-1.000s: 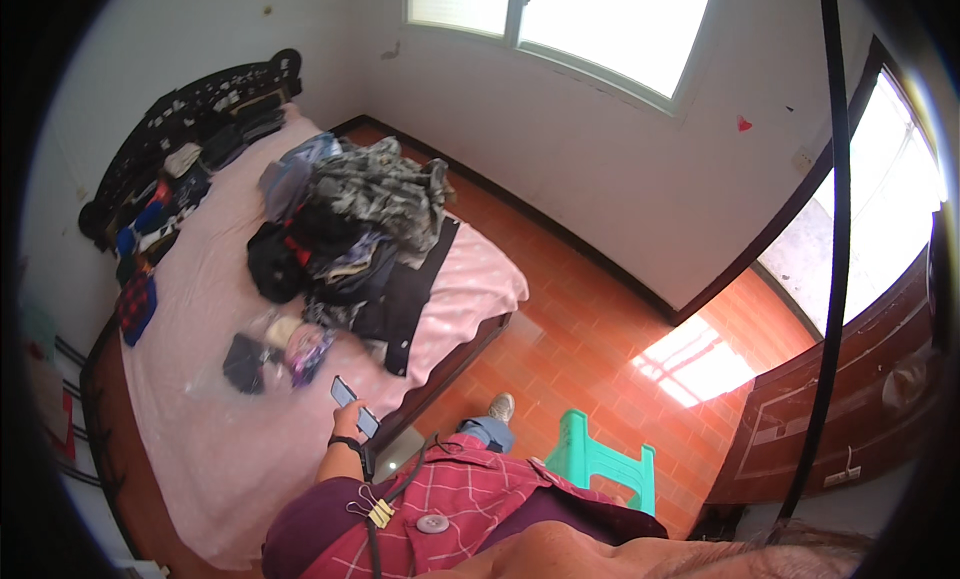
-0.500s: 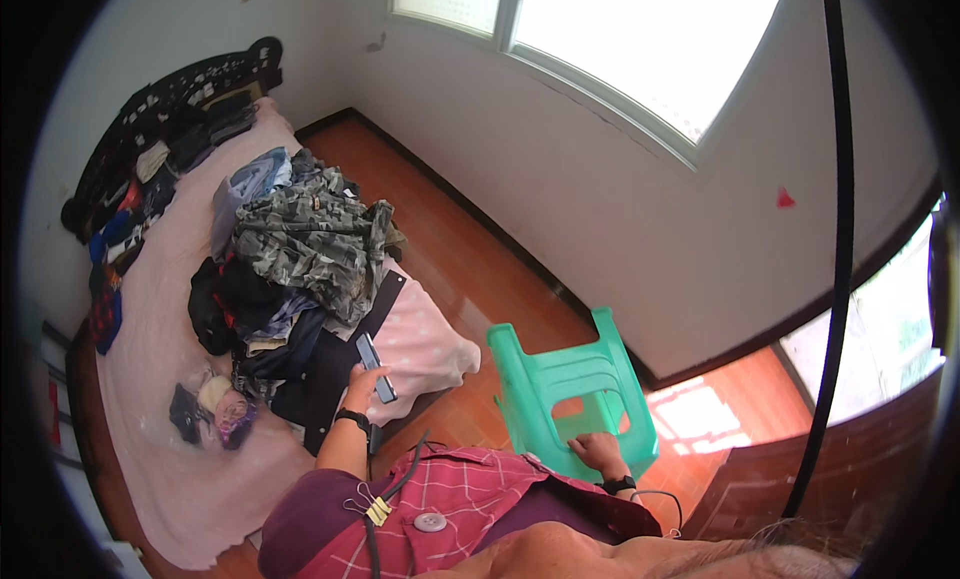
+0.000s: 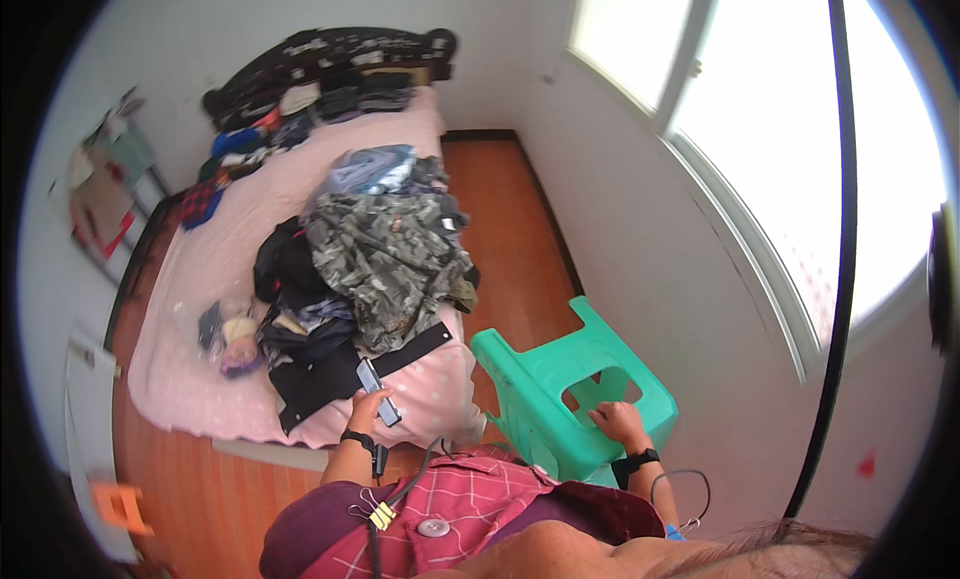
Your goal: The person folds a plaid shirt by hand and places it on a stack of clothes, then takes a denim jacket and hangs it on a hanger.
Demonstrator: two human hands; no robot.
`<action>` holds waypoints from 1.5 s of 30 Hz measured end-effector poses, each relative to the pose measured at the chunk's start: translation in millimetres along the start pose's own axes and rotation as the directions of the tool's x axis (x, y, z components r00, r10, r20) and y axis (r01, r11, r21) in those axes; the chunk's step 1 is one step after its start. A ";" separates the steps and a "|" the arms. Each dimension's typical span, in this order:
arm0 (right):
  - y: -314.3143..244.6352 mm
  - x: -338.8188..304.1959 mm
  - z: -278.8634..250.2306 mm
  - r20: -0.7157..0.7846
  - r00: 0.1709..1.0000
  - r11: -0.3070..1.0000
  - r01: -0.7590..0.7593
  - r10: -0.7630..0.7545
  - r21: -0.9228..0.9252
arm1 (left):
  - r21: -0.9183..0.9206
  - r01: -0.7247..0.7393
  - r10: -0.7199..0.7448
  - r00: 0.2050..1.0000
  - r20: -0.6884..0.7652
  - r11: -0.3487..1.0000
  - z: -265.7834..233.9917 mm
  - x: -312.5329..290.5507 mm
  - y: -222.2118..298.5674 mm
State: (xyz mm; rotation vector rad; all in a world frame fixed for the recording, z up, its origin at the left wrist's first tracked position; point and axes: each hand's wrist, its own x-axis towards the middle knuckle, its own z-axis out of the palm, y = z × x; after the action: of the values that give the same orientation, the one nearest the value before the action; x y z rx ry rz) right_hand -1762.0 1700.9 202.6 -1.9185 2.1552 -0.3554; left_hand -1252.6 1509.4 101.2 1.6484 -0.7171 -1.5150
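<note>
My left hand (image 3: 367, 410) is closed around a grey-blue smartphone (image 3: 370, 376), held out over the near edge of the bed (image 3: 190, 379). My right hand (image 3: 621, 425) grips the seat of a green plastic stool (image 3: 530, 394), its fingers curled at the opening in the top. The stool hangs tilted at my right side. Beyond the phone, a heap of clothes covers the middle of the bed: a camouflage jacket (image 3: 390, 264) on top, dark garments (image 3: 310, 384) lower down and bluish cloth behind.
Folded clothes (image 3: 340, 101) line the dark carved headboard (image 3: 330, 54). A clear bag of small items (image 3: 238, 344) lies at the bed's left. Red-brown floor (image 3: 505, 219) runs between bed and window wall. An orange object (image 3: 122, 507) is at lower left.
My view has turned to the right, showing more floor left of the bed. The stool has swung closer to the window wall, still in my right hand; the phone stays in my left.
</note>
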 end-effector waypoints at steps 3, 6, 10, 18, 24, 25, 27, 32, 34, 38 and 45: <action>40.2 69.4 0.7 -0.019 0.998 0.998 0.053 -0.052 0.019 | -0.071 -0.083 0.080 0.996 -0.046 0.994 11.7 -10.0 -1.0; 77.9 143.2 10.0 -0.024 0.998 0.996 0.061 -0.059 0.066 | -0.124 -0.116 0.096 0.983 -0.155 0.986 38.0 0.4 -1.8; 125.7 236.3 21.4 0.018 1.000 0.993 0.001 -0.004 0.122 | -0.286 -0.192 0.158 0.978 -0.138 0.939 84.5 45.2 7.5; 160.8 483.8 -5.2 0.220 0.965 0.939 0.060 -0.141 0.338 | -0.116 -0.267 0.200 0.893 -0.403 0.957 156.0 143.8 104.4; 147.1 656.2 -8.3 0.350 0.913 0.895 0.035 -0.209 0.445 | -0.265 -0.381 0.217 0.844 -0.490 0.886 193.4 184.4 181.0; 150.1 682.7 -1.5 0.353 0.907 0.891 0.049 -0.229 0.451 | -0.278 -0.385 0.200 0.831 -0.519 0.880 202.3 190.1 190.4; 161.0 736.9 15.3 0.367 0.888 0.876 0.075 -0.276 0.477 | -0.280 -0.322 0.118 0.819 -0.562 0.904 222.3 200.5 205.3; 192.5 876.7 62.3 0.458 0.842 0.887 0.052 -0.286 0.458 | -0.198 -0.378 0.198 0.783 -0.590 0.905 277.7 235.2 243.8; 189.4 925.8 78.4 0.454 0.827 0.884 0.104 -0.331 0.456 | -0.218 -0.355 0.194 0.824 -0.533 0.909 290.3 253.7 273.7; 177.9 983.7 96.4 0.713 0.673 0.918 -0.128 -0.198 0.375 | -0.120 -0.227 0.114 0.797 -0.593 0.966 330.1 287.1 324.1; 152.8 1079.7 96.6 0.420 0.734 0.744 0.172 -0.534 0.646 | -0.184 -0.236 0.096 0.824 -0.559 0.954 388.4 364.7 386.6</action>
State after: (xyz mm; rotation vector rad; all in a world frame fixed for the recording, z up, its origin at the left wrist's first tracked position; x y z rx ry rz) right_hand -1995.8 642.9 46.6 -1.7618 1.0819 -0.3606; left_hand -1550.6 935.3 223.3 1.6602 -0.3297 -0.8911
